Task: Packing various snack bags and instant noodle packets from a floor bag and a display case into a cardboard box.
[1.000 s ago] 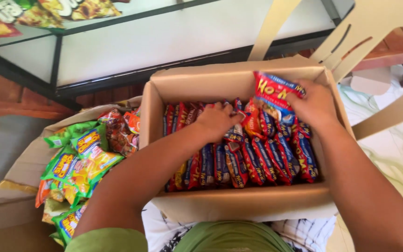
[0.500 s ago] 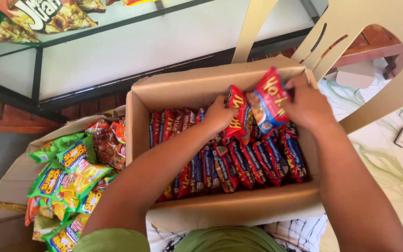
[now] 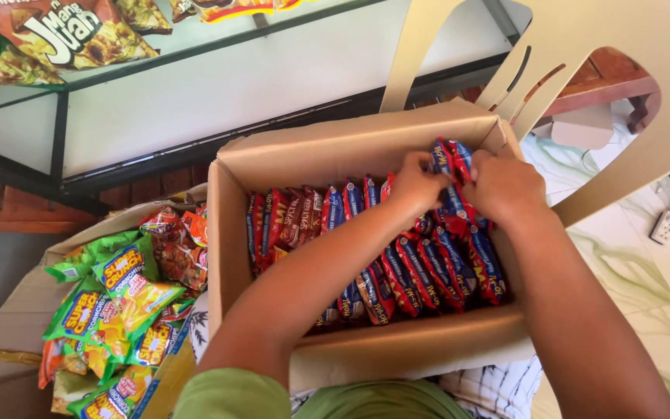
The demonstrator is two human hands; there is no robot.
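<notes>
An open cardboard box [image 3: 397, 357] rests on my lap, packed with rows of upright red and blue snack packets [image 3: 428, 271]. Both hands are inside it at the far right corner. My left hand [image 3: 416, 185] and my right hand [image 3: 505, 185] pinch the same red and blue snack packet [image 3: 447, 159], which stands on edge among the others against the box's back wall. My forearms cross over the front rows and hide part of them.
A second open carton [image 3: 9, 326] at the left holds green, yellow and orange snack bags [image 3: 114, 302]. A glass-topped shelf [image 3: 219, 77] with more snack bags runs across the back. A beige plastic chair [image 3: 630, 54] stands at the right on a tiled floor.
The packet my right hand held raised flat above the box has been turned on edge and lowered into the far right rows. My left hand has moved right and joined it.
</notes>
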